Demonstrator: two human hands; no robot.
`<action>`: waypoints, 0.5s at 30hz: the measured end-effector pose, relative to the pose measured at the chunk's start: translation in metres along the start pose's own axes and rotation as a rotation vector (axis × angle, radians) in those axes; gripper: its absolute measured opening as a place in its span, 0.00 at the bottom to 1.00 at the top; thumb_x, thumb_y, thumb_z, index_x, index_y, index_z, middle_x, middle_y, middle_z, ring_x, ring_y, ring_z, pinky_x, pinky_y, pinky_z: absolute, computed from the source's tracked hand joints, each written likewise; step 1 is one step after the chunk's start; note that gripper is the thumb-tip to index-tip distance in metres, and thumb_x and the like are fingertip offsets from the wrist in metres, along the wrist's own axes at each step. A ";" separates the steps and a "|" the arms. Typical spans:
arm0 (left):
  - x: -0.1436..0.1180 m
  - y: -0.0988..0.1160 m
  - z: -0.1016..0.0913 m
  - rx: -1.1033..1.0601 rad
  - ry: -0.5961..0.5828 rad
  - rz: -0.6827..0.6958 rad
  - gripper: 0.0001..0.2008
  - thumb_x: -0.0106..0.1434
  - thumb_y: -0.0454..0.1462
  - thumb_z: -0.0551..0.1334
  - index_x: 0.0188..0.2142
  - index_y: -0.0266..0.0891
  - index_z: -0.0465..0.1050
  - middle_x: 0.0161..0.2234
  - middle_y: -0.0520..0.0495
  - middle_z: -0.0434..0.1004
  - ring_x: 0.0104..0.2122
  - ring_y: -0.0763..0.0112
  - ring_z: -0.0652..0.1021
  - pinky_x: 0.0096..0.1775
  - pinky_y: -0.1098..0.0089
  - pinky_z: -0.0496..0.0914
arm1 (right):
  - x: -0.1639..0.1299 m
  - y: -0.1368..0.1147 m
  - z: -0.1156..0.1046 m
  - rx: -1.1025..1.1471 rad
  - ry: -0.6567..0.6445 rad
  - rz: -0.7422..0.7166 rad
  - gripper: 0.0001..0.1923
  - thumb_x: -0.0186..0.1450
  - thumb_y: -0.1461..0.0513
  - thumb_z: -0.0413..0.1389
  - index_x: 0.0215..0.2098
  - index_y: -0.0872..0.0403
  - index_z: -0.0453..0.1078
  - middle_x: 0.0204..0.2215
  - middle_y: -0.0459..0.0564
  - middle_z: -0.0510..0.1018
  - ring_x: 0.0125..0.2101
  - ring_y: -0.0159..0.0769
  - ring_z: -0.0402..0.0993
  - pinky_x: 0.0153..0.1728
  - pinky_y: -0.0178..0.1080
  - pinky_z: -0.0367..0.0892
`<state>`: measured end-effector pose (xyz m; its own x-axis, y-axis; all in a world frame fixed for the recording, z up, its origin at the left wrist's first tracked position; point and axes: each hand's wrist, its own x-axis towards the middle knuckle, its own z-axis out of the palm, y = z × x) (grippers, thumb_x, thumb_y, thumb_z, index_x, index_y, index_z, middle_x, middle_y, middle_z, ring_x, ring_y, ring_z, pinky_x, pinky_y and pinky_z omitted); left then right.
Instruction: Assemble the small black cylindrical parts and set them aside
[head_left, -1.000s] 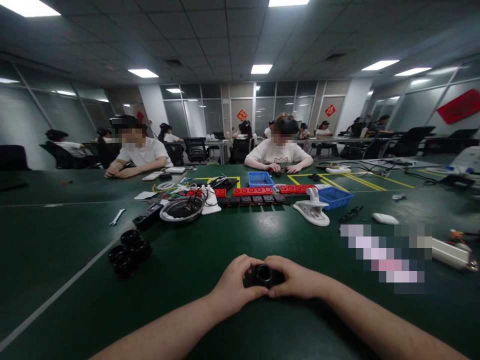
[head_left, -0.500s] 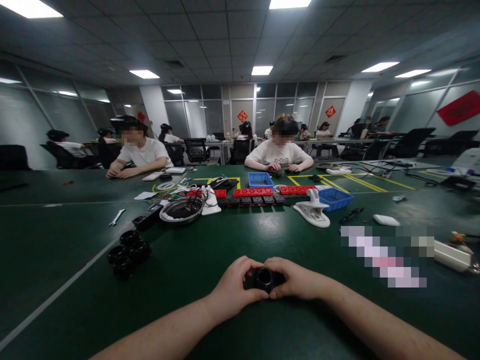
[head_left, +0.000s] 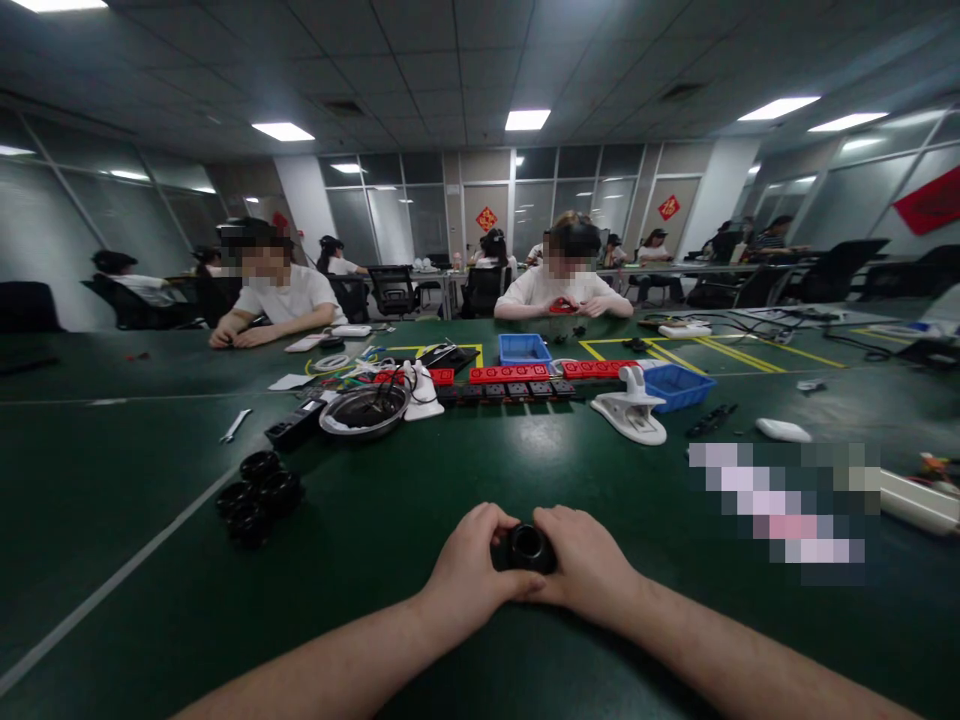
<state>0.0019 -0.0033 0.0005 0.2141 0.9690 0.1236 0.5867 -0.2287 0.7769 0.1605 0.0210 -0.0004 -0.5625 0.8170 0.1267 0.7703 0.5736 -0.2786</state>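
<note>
A small black ring-shaped part (head_left: 528, 547) sits low over the green table (head_left: 390, 520), gripped from both sides. My left hand (head_left: 471, 566) curls around its left side, thumb and fingers on it. My right hand (head_left: 583, 562) closes on its right side. The part's round opening faces up toward me. A cluster of similar black rings (head_left: 258, 492) lies on the table to the left, beyond reach of my left hand.
A metal bowl with cables (head_left: 364, 411), red and black socket strips (head_left: 517, 382), two blue bins (head_left: 673, 385), a white clamp (head_left: 630, 412) and a white power strip (head_left: 915, 503) lie farther out. Two people sit across the table; others work behind them.
Both hands have drawn closer around the black part and turned it slightly. The person opposite has lifted both hands with a red piece. The view has tilted a little.
</note>
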 end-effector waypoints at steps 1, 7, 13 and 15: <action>0.001 0.000 -0.001 -0.011 -0.007 0.017 0.19 0.40 0.38 0.67 0.32 0.39 0.65 0.32 0.51 0.65 0.32 0.69 0.67 0.32 0.72 0.60 | 0.000 0.001 -0.002 0.033 -0.004 -0.031 0.27 0.43 0.44 0.56 0.30 0.56 0.61 0.28 0.50 0.68 0.29 0.39 0.63 0.29 0.38 0.56; 0.003 -0.001 -0.006 -0.046 -0.096 0.103 0.19 0.45 0.39 0.64 0.38 0.41 0.66 0.34 0.51 0.65 0.33 0.69 0.66 0.31 0.72 0.61 | 0.005 0.021 -0.018 0.358 -0.202 -0.258 0.26 0.47 0.52 0.59 0.41 0.54 0.62 0.35 0.48 0.67 0.37 0.37 0.62 0.37 0.37 0.57; 0.003 0.000 -0.006 -0.049 -0.127 0.123 0.18 0.46 0.38 0.63 0.39 0.42 0.66 0.34 0.51 0.64 0.33 0.70 0.67 0.31 0.73 0.61 | 0.009 0.030 -0.023 0.470 -0.281 -0.318 0.16 0.51 0.59 0.58 0.38 0.56 0.65 0.35 0.46 0.67 0.37 0.35 0.62 0.39 0.36 0.57; 0.003 0.000 -0.006 -0.054 -0.128 0.122 0.18 0.46 0.38 0.64 0.39 0.41 0.66 0.34 0.51 0.64 0.33 0.70 0.67 0.31 0.73 0.61 | 0.009 0.029 -0.023 0.481 -0.280 -0.318 0.15 0.51 0.60 0.58 0.36 0.56 0.66 0.35 0.46 0.67 0.37 0.34 0.62 0.39 0.36 0.57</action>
<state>-0.0021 0.0007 0.0046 0.3812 0.9135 0.1422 0.5077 -0.3355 0.7936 0.1848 0.0464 0.0146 -0.8487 0.5276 0.0378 0.3689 0.6415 -0.6726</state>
